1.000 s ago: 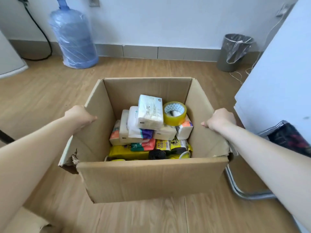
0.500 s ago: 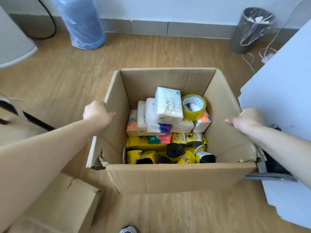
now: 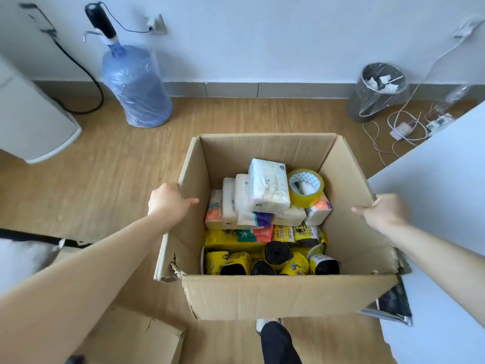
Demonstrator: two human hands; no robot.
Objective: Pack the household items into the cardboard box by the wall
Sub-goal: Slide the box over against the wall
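Observation:
An open cardboard box (image 3: 283,298) is held above the wooden floor, a short way from the wall. Inside lie several white tissue packs (image 3: 267,190), a roll of yellow tape (image 3: 305,187) and several yellow-wrapped black bag rolls (image 3: 278,258). My left hand (image 3: 168,200) grips the top of the box's left wall, thumb inside. My right hand (image 3: 380,210) grips the top of its right wall. The near left corner of the box is torn.
A blue water jug (image 3: 135,85) with a pump stands by the wall at the left. A lined waste bin (image 3: 378,90) and loose cables (image 3: 401,127) sit at the right. A white table (image 3: 441,206) is close on the right. Flat cardboard (image 3: 136,337) lies at lower left, a white appliance (image 3: 29,122) at far left.
The box has shifted right and further from me, still gripped by both hands. The view has tilted up, so more wall, the jug's pump and the bin show.

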